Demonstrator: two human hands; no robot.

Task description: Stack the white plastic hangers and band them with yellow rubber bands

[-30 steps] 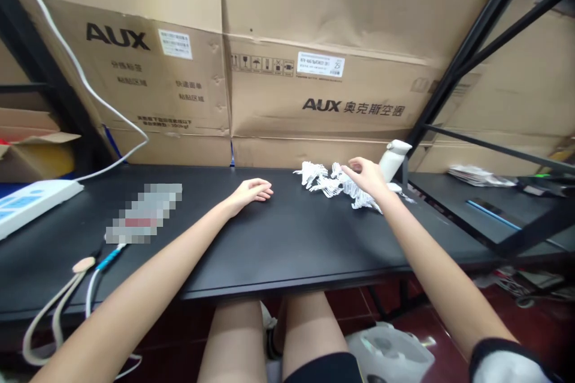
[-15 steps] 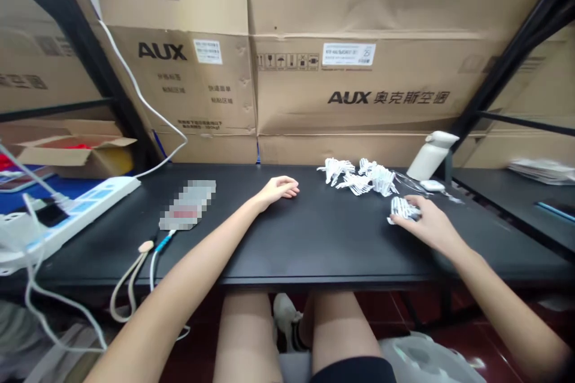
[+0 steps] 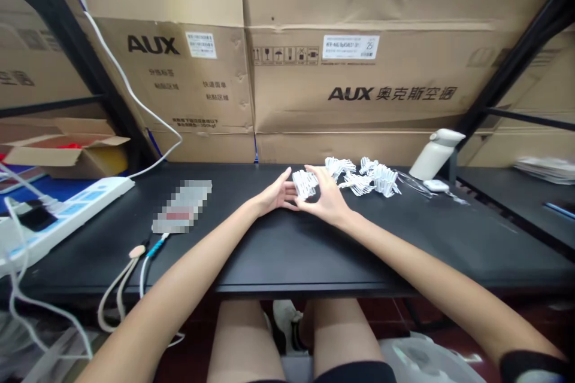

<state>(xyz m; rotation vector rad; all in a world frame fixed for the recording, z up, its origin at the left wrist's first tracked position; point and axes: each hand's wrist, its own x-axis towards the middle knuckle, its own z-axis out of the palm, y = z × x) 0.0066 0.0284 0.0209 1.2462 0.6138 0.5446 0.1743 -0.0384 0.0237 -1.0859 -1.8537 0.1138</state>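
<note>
Over the middle of the black table, my right hand grips a small bundle of thin white strands between thumb and fingers. My left hand is at the bundle's left side, thumb raised and fingers stretched towards it. Whether those fingers press on the bundle cannot be made out. Just behind and right of my right hand lie several similar white bundles, close together; their exact kind is too small to tell.
A cream bottle leans at the back right beside a small white case. On the left are a blurred-out phone-like object with a cable, a white power strip and an open carton. Large cardboard boxes stand behind the table.
My right hand has carried the white bundle leftwards from the table's right side to the middle. My left hand has turned and opened beside it. The camera view has shifted slightly.
</note>
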